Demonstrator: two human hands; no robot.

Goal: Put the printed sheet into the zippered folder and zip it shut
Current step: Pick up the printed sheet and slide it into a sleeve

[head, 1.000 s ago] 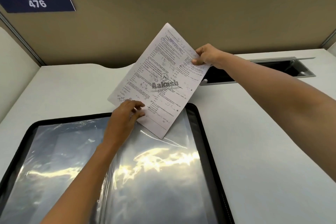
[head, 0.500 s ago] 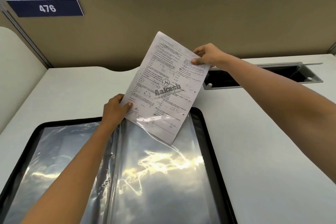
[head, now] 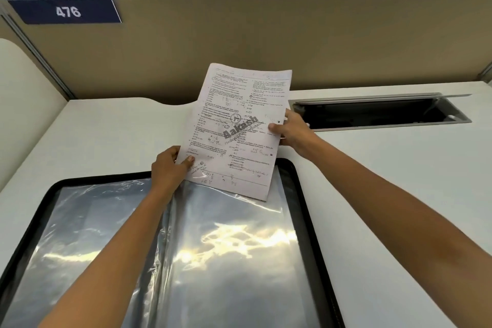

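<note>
The printed sheet (head: 239, 125), white with dense text and an "Aakash" watermark, stands nearly upright over the far edge of the folder. My left hand (head: 170, 168) pinches its lower left corner together with the edge of a clear sleeve. My right hand (head: 291, 132) grips the sheet's right edge at mid height. The zippered folder (head: 303, 210) lies open flat on the desk, black rimmed, with shiny clear plastic sleeves inside. The sheet's bottom edge sits just inside the top of the right-hand sleeve (head: 234, 247).
A white desk (head: 399, 194) carries the folder. An open cable tray slot (head: 372, 112) is sunk into the desk at the back right. A tan partition wall (head: 266, 40) with a "476" plate (head: 66, 11) closes the far side.
The sheet has turned from tilted to nearly upright and slid down into the sleeve's top. My right hand has moved down along the sheet's right edge. My left hand stays at the corner.
</note>
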